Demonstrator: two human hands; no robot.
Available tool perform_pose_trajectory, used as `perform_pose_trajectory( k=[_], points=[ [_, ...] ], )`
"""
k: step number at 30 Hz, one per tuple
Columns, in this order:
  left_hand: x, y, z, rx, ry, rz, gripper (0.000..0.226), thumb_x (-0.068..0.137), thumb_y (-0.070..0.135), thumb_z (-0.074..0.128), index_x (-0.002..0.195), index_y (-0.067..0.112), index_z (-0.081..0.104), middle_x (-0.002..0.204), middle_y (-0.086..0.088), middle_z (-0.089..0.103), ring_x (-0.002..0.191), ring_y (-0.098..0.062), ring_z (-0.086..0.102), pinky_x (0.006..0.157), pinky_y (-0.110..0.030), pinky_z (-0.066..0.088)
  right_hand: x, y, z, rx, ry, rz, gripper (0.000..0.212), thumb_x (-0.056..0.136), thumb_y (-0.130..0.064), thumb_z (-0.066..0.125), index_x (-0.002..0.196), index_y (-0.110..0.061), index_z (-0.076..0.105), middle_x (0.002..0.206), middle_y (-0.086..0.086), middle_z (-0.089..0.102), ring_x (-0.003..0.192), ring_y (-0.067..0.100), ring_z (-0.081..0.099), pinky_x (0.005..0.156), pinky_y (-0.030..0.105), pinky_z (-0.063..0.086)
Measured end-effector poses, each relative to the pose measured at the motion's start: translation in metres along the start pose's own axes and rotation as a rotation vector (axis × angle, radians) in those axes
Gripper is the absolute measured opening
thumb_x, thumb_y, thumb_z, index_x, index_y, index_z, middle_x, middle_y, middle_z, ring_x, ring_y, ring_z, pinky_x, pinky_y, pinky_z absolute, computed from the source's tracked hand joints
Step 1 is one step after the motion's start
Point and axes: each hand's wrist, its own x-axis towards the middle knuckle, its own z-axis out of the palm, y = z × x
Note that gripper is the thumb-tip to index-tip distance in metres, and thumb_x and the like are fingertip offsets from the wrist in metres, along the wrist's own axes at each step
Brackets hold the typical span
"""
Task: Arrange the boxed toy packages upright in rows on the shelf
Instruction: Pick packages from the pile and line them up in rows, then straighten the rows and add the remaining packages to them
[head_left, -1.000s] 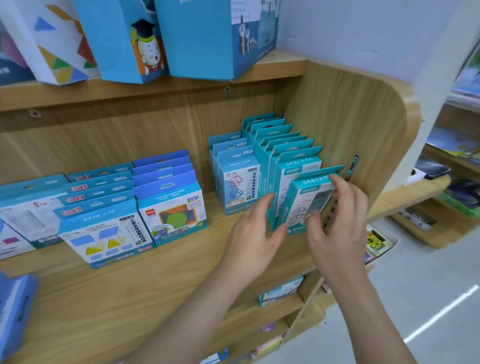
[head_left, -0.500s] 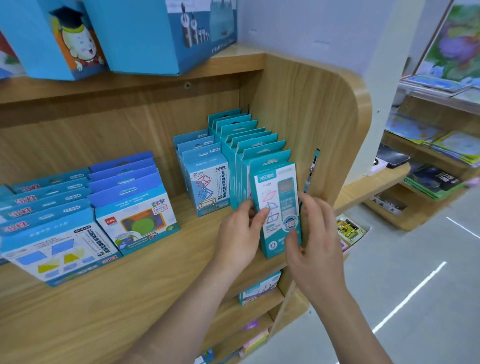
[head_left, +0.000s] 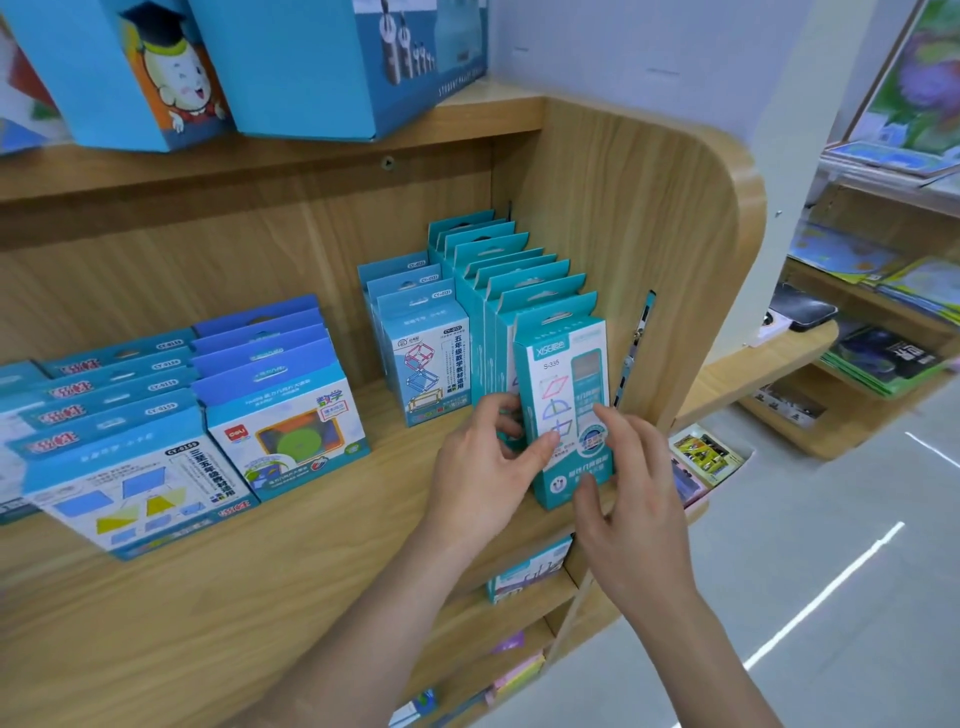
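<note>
Left hand (head_left: 483, 467) pinches teal box (head_left: 566, 374) by its left edge, right hand (head_left: 634, 483) rests loose fingers on its face; tilted a second ago, now upright fronting right row on shelf (head_left: 311, 545), nearly placed.

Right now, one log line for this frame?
front teal box: upright, heading right-hand row on shelf | left hand: pinches its left edge | right hand: touches its front
</note>
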Motion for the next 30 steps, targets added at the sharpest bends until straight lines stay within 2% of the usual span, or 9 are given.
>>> perform_pose_trajectory(
  k=[3, 6, 10, 13, 17, 19, 21, 25, 30],
  points=[
    [-0.007, -0.003, -0.014, 0.011, 0.068, 0.030, 0.032, 0.084, 0.042, 0.065, 0.110, 0.028, 0.053, 0.091, 0.014, 0.062, 0.072, -0.003, 0.058, 0.066, -0.030, 0.052, 0.002, -0.007, -0.001, 0.024, -0.012, -0.023, 0.050, 0.089, -0.018, 0.057, 0.135, -0.028, 0.041, 0.134, -0.006, 0.039, 0.125, 0.006, 0.038, 0.076, 0.020, 0.055],
    [-0.018, -0.002, -0.040, 0.024, 0.159, 0.121, 0.013, 0.088, 0.033, 0.063, 0.098, 0.025, 0.064, 0.084, 0.012, 0.064, 0.073, -0.006, 0.057, 0.063, -0.026, 0.049, 0.009, -0.023, 0.000, 0.037, -0.064, -0.078, 0.050, 0.090, -0.015, 0.056, 0.133, -0.033, 0.038, 0.130, -0.009, 0.043, 0.120, 0.009, 0.046, 0.071, 0.018, 0.054],
    [-0.038, -0.003, -0.092, 0.075, 0.208, 0.196, 0.016, 0.088, 0.032, 0.058, 0.080, 0.022, 0.068, 0.068, 0.008, 0.064, 0.064, -0.008, 0.058, 0.062, -0.030, 0.046, 0.021, -0.065, 0.008, 0.108, -0.171, -0.193, 0.053, 0.089, -0.013, 0.055, 0.136, -0.031, 0.038, 0.115, -0.011, 0.053, 0.094, 0.007, 0.057, 0.074, 0.031, 0.054],
    [-0.060, -0.014, -0.134, 0.115, 0.204, 0.180, 0.008, 0.087, 0.029, 0.055, 0.092, 0.027, 0.061, 0.072, 0.011, 0.065, 0.063, -0.005, 0.059, 0.063, -0.024, 0.047, 0.022, -0.099, 0.020, 0.158, -0.248, -0.242, 0.054, 0.084, -0.019, 0.053, 0.135, -0.033, 0.040, 0.106, -0.014, 0.056, 0.084, 0.007, 0.059, 0.077, 0.038, 0.052],
    [-0.101, -0.045, -0.189, 0.219, 0.209, 0.167, 0.039, 0.075, -0.003, 0.046, 0.089, 0.026, 0.068, 0.084, 0.017, 0.062, 0.078, 0.000, 0.056, 0.075, -0.013, 0.044, 0.010, -0.149, 0.047, 0.223, -0.395, -0.273, 0.049, 0.082, -0.026, 0.051, 0.130, -0.036, 0.044, 0.099, -0.017, 0.058, 0.082, 0.005, 0.060, 0.079, 0.034, 0.051],
    [-0.126, -0.063, -0.214, 0.261, 0.207, 0.127, 0.044, 0.069, -0.007, 0.041, 0.087, 0.021, 0.070, 0.089, 0.014, 0.061, 0.081, 0.001, 0.054, 0.078, -0.010, 0.041, -0.004, -0.174, 0.063, 0.291, -0.437, -0.286, 0.038, 0.084, -0.022, 0.053, 0.121, -0.030, 0.053, 0.092, -0.014, 0.062, 0.080, 0.005, 0.061, 0.077, 0.031, 0.049],
    [-0.151, -0.076, -0.236, 0.297, 0.197, 0.073, 0.041, 0.070, -0.006, 0.043, 0.086, 0.020, 0.071, 0.090, 0.013, 0.063, 0.084, 0.000, 0.056, 0.079, -0.012, 0.042, -0.020, -0.197, 0.080, 0.372, -0.485, -0.262, 0.026, 0.087, -0.013, 0.058, 0.109, -0.028, 0.060, 0.086, -0.015, 0.064, 0.078, 0.005, 0.061, 0.075, 0.030, 0.049],
    [-0.202, -0.108, -0.277, 0.430, 0.152, 0.032, 0.036, 0.071, -0.001, 0.049, 0.089, 0.022, 0.069, 0.093, 0.008, 0.066, 0.090, -0.007, 0.057, 0.083, -0.017, 0.042, -0.055, -0.241, 0.120, 0.432, -0.634, -0.217, 0.030, 0.087, -0.010, 0.061, 0.088, -0.039, 0.057, 0.085, -0.013, 0.068, 0.076, 0.004, 0.064, 0.074, 0.030, 0.053],
    [-0.244, -0.141, -0.323, 0.579, 0.264, 0.028, 0.025, 0.081, 0.016, 0.048, 0.094, 0.024, 0.067, 0.095, 0.008, 0.066, 0.091, -0.013, 0.058, 0.079, -0.028, 0.046, -0.100, -0.287, 0.163, 0.495, -0.713, -0.204, 0.037, 0.085, -0.003, 0.062, 0.085, -0.039, 0.055, 0.087, -0.007, 0.070, 0.077, 0.003, 0.065, 0.072, 0.016, 0.051]
  ],
)
